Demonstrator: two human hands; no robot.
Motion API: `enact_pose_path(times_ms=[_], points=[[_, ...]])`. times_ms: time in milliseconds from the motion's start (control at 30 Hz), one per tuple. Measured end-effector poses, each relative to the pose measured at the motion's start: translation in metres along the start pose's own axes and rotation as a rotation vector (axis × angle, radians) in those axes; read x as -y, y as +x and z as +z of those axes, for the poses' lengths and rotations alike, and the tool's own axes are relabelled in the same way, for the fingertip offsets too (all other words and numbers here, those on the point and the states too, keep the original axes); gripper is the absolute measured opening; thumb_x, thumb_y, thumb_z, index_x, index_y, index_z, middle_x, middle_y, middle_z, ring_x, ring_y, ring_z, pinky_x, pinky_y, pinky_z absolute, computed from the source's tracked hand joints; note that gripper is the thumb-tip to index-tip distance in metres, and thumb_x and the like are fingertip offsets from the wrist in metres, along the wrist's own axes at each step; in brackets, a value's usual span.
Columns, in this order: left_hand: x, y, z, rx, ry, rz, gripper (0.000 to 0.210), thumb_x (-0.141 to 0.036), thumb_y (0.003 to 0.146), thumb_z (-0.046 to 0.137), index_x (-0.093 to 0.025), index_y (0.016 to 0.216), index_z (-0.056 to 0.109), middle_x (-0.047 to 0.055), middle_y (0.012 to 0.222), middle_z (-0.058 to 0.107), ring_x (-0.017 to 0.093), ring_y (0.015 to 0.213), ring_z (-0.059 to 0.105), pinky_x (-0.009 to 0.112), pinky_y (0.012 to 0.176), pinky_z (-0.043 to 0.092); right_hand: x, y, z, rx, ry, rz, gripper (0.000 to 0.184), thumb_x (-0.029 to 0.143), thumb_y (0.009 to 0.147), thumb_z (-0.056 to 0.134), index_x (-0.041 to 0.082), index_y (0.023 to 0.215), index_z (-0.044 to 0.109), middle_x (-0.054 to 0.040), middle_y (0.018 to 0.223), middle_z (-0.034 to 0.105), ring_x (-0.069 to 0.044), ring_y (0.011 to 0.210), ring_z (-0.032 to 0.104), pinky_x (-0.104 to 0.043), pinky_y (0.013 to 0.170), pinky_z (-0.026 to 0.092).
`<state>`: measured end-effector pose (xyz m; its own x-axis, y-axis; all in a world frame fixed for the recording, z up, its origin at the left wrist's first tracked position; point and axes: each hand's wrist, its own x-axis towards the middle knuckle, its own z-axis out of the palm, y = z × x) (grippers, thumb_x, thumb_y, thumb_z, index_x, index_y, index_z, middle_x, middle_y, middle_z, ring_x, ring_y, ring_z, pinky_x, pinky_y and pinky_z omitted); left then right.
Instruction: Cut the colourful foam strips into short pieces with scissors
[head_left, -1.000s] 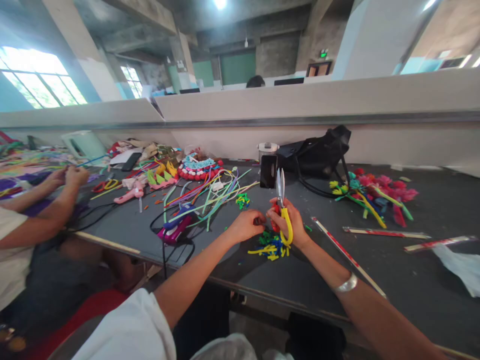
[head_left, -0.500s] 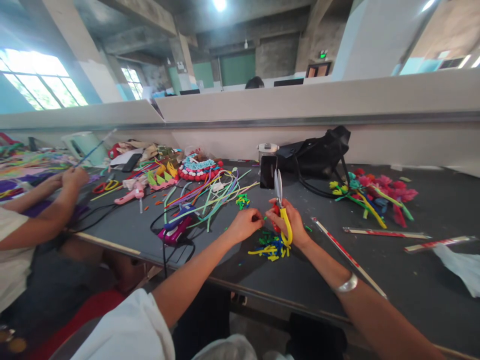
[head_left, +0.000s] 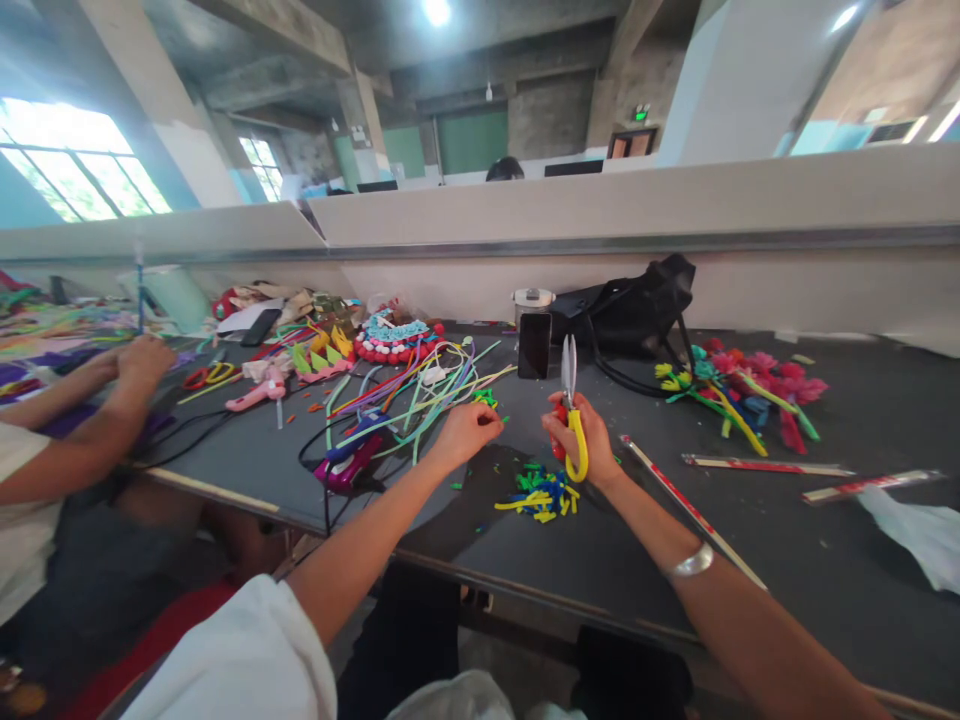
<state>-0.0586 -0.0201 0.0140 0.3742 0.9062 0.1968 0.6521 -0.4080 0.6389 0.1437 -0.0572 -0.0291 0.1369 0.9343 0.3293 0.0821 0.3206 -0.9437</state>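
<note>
My right hand (head_left: 589, 440) is wrapped round a pair of scissors (head_left: 570, 385) with red and yellow handles, blades pointing up and slightly parted. My left hand (head_left: 469, 436) is closed in a pinch, a small green pipe cleaner piece (head_left: 505, 420) showing at its fingertips. Just behind that hand lies a little heap of green and yellow bits (head_left: 486, 398), partly hidden by it. Between my forearms is a larger pile of cut pipe cleaner pieces (head_left: 544, 495) in blue, green and yellow.
Long pipe cleaners (head_left: 420, 400) and a purple glue gun (head_left: 352, 462) lie to the left. A phone (head_left: 534, 346) leans before a black bag (head_left: 637, 310). Fuzzy flowers (head_left: 780, 385) and wrapped sticks (head_left: 769, 466) are on the right. A co-worker's hands (head_left: 142, 362) work far left.
My left hand has moved left, away from the scissors and towards the small green and yellow heap. The scissors have shifted slightly right, and their blades have parted a little.
</note>
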Motion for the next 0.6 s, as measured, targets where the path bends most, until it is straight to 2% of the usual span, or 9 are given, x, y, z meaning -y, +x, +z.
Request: enact_pose_path(times_ms=[100, 167, 233, 367, 500, 533, 600], points=[[0.015, 0.017, -0.012, -0.066, 0.103, -0.002, 0.025, -0.039, 0.076, 0.057, -0.016, 0.075, 0.067, 0.001, 0.066, 0.063, 0.014, 0.06, 0.052, 0.025, 0.057, 0.036, -0.002, 0.001, -0.001, -0.008, 0.022, 0.005, 0.042, 0.044, 0.072, 0.064, 0.024, 0.105, 0.05, 0.0074, 0.068, 0.049, -0.006, 0.04, 0.046, -0.019, 0.037, 0.042], [0.023, 0.023, -0.022, -0.066, 0.141, 0.007, 0.023, -0.036, 0.077, 0.056, -0.016, 0.077, 0.067, 0.002, 0.069, 0.064, 0.014, 0.062, 0.053, 0.024, 0.059, 0.037, -0.003, 0.0, -0.002, 0.003, 0.001, -0.017, 0.041, 0.043, 0.072, 0.065, 0.024, 0.105, 0.051, 0.0074, 0.067, 0.049, -0.006, 0.04, 0.045, -0.019, 0.037, 0.042], [0.03, 0.021, -0.033, -0.014, 0.158, 0.056, 0.018, -0.031, 0.076, 0.055, -0.017, 0.08, 0.067, 0.002, 0.075, 0.066, 0.014, 0.068, 0.056, 0.024, 0.063, 0.039, -0.003, 0.0, -0.002, 0.007, -0.03, -0.04, 0.04, 0.042, 0.072, 0.065, 0.024, 0.105, 0.051, 0.0073, 0.066, 0.05, -0.006, 0.041, 0.046, -0.019, 0.039, 0.042], [0.034, -0.007, -0.05, 0.187, 0.248, 0.114, 0.015, -0.025, 0.075, 0.055, -0.019, 0.079, 0.067, 0.001, 0.08, 0.066, 0.015, 0.074, 0.057, 0.023, 0.066, 0.039, -0.004, -0.001, -0.001, -0.003, -0.07, -0.051, 0.04, 0.043, 0.072, 0.065, 0.023, 0.105, 0.053, 0.0067, 0.066, 0.052, -0.006, 0.043, 0.047, -0.019, 0.042, 0.043], [0.032, -0.046, -0.051, 0.374, 0.337, 0.184, 0.013, -0.022, 0.073, 0.055, -0.019, 0.077, 0.067, 0.002, 0.081, 0.063, 0.015, 0.077, 0.057, 0.023, 0.07, 0.039, -0.004, 0.0, 0.0, -0.001, -0.049, -0.028, 0.043, 0.045, 0.071, 0.065, 0.023, 0.105, 0.052, 0.0068, 0.067, 0.05, -0.006, 0.042, 0.045, -0.018, 0.038, 0.041], [0.031, -0.054, -0.049, 0.401, 0.35, 0.182, 0.013, -0.022, 0.072, 0.056, -0.02, 0.079, 0.067, 0.002, 0.082, 0.062, 0.015, 0.077, 0.057, 0.023, 0.068, 0.039, -0.004, -0.001, 0.0, 0.006, -0.046, -0.025, 0.043, 0.046, 0.071, 0.064, 0.023, 0.106, 0.052, 0.0069, 0.067, 0.05, -0.006, 0.041, 0.045, -0.018, 0.038, 0.041], [0.029, -0.065, -0.045, 0.373, 0.384, 0.169, 0.013, -0.021, 0.069, 0.056, -0.02, 0.079, 0.065, 0.002, 0.083, 0.061, 0.015, 0.076, 0.056, 0.023, 0.065, 0.038, -0.003, -0.001, 0.0, 0.016, -0.052, -0.024, 0.042, 0.045, 0.072, 0.064, 0.024, 0.106, 0.051, 0.007, 0.068, 0.05, -0.005, 0.041, 0.044, -0.018, 0.038, 0.041]])
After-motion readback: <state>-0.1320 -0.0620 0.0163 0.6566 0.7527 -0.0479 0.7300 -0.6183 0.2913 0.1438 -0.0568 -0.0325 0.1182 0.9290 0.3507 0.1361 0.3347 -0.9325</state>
